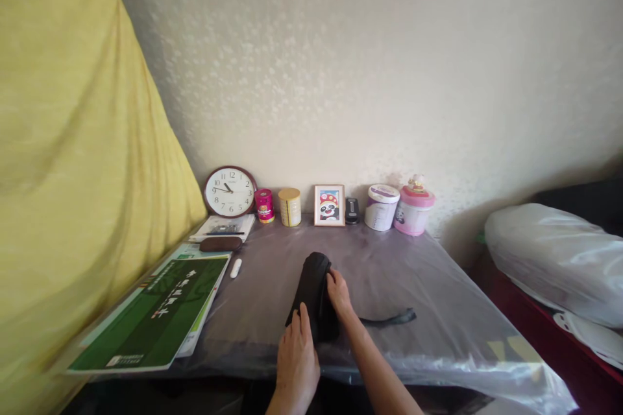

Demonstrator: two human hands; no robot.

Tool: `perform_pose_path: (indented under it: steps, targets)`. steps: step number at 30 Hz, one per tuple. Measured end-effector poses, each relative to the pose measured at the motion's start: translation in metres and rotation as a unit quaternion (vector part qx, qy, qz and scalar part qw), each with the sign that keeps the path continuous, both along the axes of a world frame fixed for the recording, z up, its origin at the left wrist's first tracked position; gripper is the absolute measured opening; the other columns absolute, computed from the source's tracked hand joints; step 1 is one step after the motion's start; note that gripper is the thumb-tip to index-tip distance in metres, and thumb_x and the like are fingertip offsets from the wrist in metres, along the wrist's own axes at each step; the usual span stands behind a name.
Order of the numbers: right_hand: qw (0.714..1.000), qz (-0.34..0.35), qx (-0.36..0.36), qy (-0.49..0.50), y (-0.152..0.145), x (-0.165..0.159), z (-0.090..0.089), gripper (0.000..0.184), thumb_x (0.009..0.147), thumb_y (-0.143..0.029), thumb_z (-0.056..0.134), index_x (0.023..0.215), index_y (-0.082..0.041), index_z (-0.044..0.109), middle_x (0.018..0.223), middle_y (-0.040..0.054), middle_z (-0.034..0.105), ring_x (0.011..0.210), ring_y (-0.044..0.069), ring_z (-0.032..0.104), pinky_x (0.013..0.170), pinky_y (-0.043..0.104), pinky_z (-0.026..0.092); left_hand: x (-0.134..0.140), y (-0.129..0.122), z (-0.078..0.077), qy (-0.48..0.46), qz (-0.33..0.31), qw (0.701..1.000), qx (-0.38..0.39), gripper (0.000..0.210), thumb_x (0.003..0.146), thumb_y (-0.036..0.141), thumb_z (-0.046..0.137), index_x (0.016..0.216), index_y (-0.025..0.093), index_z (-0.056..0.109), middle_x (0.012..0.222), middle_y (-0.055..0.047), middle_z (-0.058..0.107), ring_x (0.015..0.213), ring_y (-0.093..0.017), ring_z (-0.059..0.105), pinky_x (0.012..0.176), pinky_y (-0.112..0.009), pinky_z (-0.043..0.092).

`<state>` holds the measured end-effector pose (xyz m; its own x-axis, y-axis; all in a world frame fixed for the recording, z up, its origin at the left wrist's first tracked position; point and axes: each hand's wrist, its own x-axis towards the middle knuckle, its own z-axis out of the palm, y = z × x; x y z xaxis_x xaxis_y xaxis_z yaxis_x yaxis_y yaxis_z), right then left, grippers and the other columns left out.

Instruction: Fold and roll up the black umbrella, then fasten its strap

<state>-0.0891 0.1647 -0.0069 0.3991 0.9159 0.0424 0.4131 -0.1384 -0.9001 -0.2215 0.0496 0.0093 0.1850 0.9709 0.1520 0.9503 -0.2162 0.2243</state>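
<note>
The black bundle lay on the table, near its front edge. The grip of the left hand was loose, with almost straight fingers resting on the near part, probably for steadying it. The grip of the right hand seemed closed on the right edge, perhaps to control the material. The clock and picture frame stood by the wall, apparently out of the hands' way.
</note>
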Motion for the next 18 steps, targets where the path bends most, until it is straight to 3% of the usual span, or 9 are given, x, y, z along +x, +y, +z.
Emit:
perform_pose_path:
  steps: [4, 10, 18]
  targets:
    - [0.999, -0.011, 0.005, -0.041, -0.003, -0.010, -0.005, 0.046, 0.084, -0.035, 0.035, 0.116, -0.008, 0.055, 0.116, 0.0194, 0.060, 0.110, 0.028, 0.056, 0.091, 0.038, 0.043, 0.008, -0.004, -0.015, 0.014, 0.004, 0.999, 0.044, 0.069, 0.070, -0.003, 0.039, 0.136, 0.010, 0.028, 0.132, -0.021, 0.045, 0.111, -0.027, 0.053, 0.092, -0.038, 0.044]
    - [0.989, -0.050, 0.020, -0.139, 0.002, -0.030, -0.015, 0.057, 0.079, -0.044, 0.047, 0.120, -0.005, 0.048, 0.115, 0.0235, 0.059, 0.113, 0.033, 0.053, 0.092, 0.041, 0.042, 0.014, -0.002, -0.038, 0.027, 0.011, 0.996, 0.081, 0.067, 0.073, 0.000, 0.040, 0.137, 0.015, 0.029, 0.129, -0.018, 0.049, 0.109, -0.027, 0.055, 0.091, -0.039, 0.047]
    - [0.993, -0.030, 0.002, -0.111, -0.003, -0.040, 0.002, 0.076, 0.073, -0.038, 0.054, 0.128, 0.010, 0.033, 0.126, 0.0328, 0.046, 0.122, 0.037, 0.043, 0.095, 0.042, 0.040, 0.023, -0.001, -0.052, -0.015, 0.043, 0.995, 0.085, 0.062, 0.074, 0.001, 0.043, 0.134, 0.014, 0.034, 0.128, -0.020, 0.050, 0.108, -0.030, 0.056, 0.091, -0.041, 0.047]
